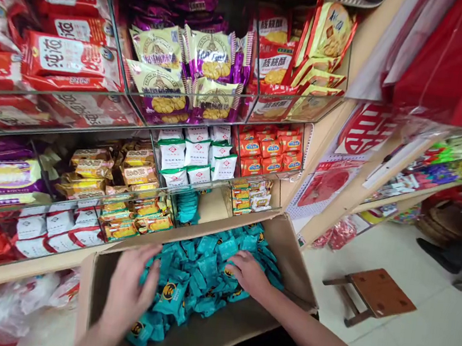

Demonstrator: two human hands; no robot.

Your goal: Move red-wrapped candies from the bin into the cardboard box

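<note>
A cardboard box (301, 271) full of small teal packets (206, 265) stands against the shelves. My left hand (131, 281), slightly blurred, is over the left part of the box with its fingers curved beside the packets; whether it holds one is hidden. On the packets at the right, my right hand (246, 273) rests with fingers bent, its fingertips at a teal packet. A stack of teal packets (187, 206) stands in a shelf compartment behind the box, beside a bare beige section (213, 207).
Shelves with clear dividers hold red packets (71, 55), purple-and-cream packets (212, 53) and white packets (197, 155). A wooden stool (382, 292) stands on the tiled floor at the right. Plastic bags (30, 297) lie at the lower left. A person's dark shoe (437, 255) shows at the far right.
</note>
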